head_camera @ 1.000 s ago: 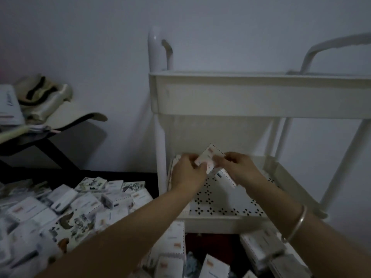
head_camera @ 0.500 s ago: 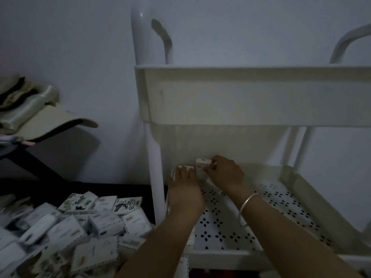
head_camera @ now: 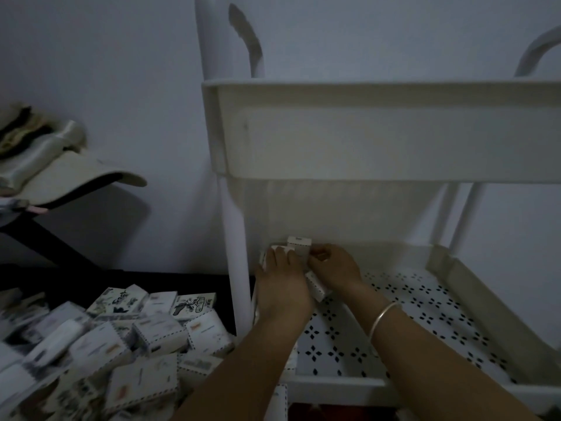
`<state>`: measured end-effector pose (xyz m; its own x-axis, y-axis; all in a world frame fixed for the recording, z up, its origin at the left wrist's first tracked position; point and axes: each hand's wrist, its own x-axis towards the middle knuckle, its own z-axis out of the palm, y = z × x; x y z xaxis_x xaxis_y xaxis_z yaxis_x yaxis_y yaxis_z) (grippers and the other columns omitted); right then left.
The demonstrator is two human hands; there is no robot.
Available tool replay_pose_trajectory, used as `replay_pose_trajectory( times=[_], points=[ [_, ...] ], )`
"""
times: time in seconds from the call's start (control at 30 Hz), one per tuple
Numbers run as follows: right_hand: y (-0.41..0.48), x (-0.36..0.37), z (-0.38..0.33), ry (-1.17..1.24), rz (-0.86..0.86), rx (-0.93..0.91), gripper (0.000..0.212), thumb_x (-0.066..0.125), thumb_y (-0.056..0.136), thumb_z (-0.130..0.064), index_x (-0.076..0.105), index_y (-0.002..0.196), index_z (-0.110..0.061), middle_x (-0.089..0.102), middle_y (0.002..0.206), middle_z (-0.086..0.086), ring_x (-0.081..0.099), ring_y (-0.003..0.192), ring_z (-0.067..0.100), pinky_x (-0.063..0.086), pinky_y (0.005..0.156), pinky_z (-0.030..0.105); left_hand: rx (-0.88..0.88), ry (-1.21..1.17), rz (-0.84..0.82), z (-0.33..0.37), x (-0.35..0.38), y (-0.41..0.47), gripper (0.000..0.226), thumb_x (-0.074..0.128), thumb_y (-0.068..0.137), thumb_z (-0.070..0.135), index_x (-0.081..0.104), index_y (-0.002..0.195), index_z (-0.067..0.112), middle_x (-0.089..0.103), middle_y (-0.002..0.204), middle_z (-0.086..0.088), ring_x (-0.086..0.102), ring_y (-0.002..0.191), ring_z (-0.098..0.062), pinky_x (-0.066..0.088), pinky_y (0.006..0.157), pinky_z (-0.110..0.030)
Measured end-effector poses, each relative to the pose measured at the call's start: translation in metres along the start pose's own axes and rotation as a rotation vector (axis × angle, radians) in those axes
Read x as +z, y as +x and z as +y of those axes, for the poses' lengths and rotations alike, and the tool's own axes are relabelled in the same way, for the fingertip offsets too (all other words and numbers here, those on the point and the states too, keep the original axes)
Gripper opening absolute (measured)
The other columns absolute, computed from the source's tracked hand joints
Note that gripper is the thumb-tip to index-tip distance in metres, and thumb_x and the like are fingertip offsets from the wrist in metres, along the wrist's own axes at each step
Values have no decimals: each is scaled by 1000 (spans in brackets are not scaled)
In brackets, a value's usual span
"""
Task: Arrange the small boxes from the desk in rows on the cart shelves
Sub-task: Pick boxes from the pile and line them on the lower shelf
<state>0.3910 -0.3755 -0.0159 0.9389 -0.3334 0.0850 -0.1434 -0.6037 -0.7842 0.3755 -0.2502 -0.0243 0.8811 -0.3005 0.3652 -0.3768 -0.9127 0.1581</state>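
Light: dim, flat, bluish-grey | Shadows: soft dark patch on wall (head_camera: 115, 226) beneath cap (head_camera: 76, 177), far left | Blur: box pile (head_camera: 100, 354) smeared, near left | Distortion: cart handle (head_camera: 534, 51) bowed at far right edge | Noise: grainy throughout

A beige cap (head_camera: 82, 177) lies at the left on a dark stand (head_camera: 51, 241) — its brim juts past the edge. Pale folded fabric (head_camera: 45, 141) sits just behind it, against a plain wall (head_camera: 121, 56).

Single head-worn camera looks forward and down, close over a cart shelf (head_camera: 425, 314).
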Motion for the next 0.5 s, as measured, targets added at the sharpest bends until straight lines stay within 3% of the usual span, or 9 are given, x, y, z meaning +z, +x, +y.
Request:
replay_pose_trajectory(
  times=[0.07,0.1,0.17,0.2,0.23,0.27,0.3,0.37,0.5],
  points=[
    [-1,2,-2,18,-37,-26,31,54,93,-26,66,121,-25,65,118,-10,61,102,13,43,83,22,-21,-17,-29,2,-4,0,70,77,64,20,57,127,-2,54,133,-23,51,126,-38,47,97,-51],
    [0,3,-3,39,-65,-25,31,53,93,-25,67,121,-25,65,121,-8,61,105,14,46,88,25,-21,1,-37,3,-6,0,72,81,58,24,61,122,-2,58,129,-22,55,121,-38,50,93,-50],
    [-2,7,-7,84,-132,-10,32,51,96,-25,66,124,-23,63,129,-1,60,113,17,46,98,30,-25,41,-20,1,-3,1,71,89,32,29,73,96,4,71,101,-15,70,94,-31,58,71,-41],
    [-3,8,-9,90,-161,-22,32,50,97,-26,65,125,-22,62,131,0,59,115,18,45,100,31,-28,40,-5,2,-5,2,71,90,28,29,74,93,6,72,95,-13,71,89,-28,58,68,-37],
    [-4,8,-13,83,-181,-44,32,50,97,-26,65,125,-22,62,131,0,59,115,18,45,100,30,-40,49,-1,3,-8,2,76,91,35,31,71,103,4,71,104,-14,69,97,-27,57,75,-37],
    [-5,7,-16,75,-192,-70,31,49,98,-24,66,124,-22,62,131,1,59,115,19,45,99,30,-49,35,-11,4,-12,2,84,87,52,32,60,124,0,62,126,-18,60,117,-30,51,92,-39],
    [-7,5,-19,70,-204,-92,31,49,98,-23,66,123,-21,63,130,1,59,115,19,45,99,32,-27,50,-10,6,-11,1,88,77,72,31,37,144,-2,39,149,-20,39,138,-32,35,110,-41],
    [-10,0,-22,84,-238,-110,30,49,98,-20,66,123,-19,62,131,3,58,115,19,44,99,31,27,119,-64,8,-11,1,93,61,88,32,2,153,1,-4,162,-16,-1,150,-31,4,120,-44],
    [-15,-8,-24,107,-336,-61,31,42,101,-18,62,125,-15,59,132,3,56,110,16,43,84,19,47,149,-162,6,-11,5,102,64,84,42,-2,154,5,-12,162,-12,-8,149,-27,-3,118,-48]
  ],
)
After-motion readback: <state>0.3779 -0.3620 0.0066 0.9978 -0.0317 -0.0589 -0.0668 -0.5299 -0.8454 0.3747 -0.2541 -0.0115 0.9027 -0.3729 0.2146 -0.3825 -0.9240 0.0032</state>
